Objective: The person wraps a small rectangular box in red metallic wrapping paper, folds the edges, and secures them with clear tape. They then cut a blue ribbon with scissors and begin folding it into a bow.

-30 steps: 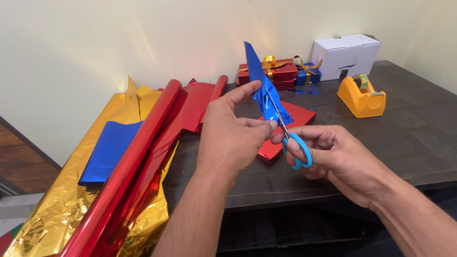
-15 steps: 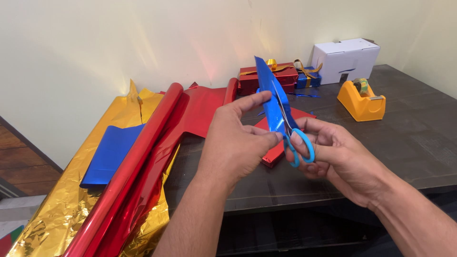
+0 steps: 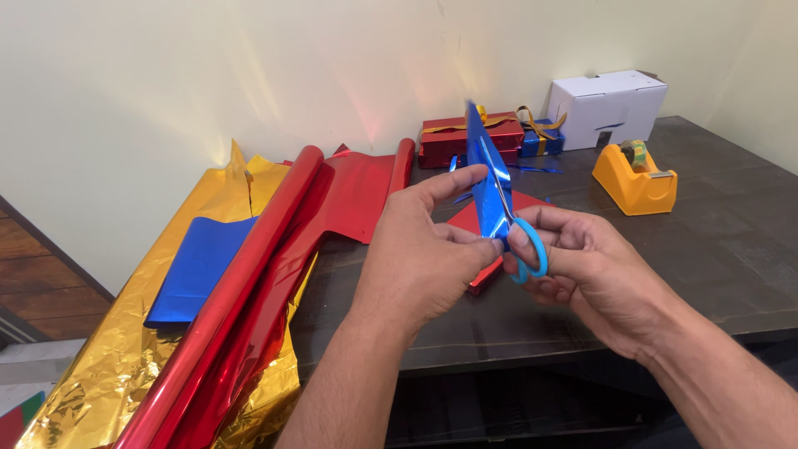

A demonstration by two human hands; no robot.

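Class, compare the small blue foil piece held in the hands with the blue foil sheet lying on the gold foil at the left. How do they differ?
The small blue foil piece is narrow and stands upright in the air, pinched by the left hand; the blue foil sheet is broader and lies flat on the gold foil. The piece is at the blades of blue-handled scissors in the right hand; the sheet is untouched. Both are shiny blue foil.

Both bare forearms reach in from six o'clock and meet mid-air. The left hand [image 3: 420,254] shows its back, index finger stretched toward one o'clock, thumb and other fingertips pinched together. The right hand [image 3: 582,270] is curled in a closed grip, its knuckles pointing toward nine o'clock, touching the left fingertips.
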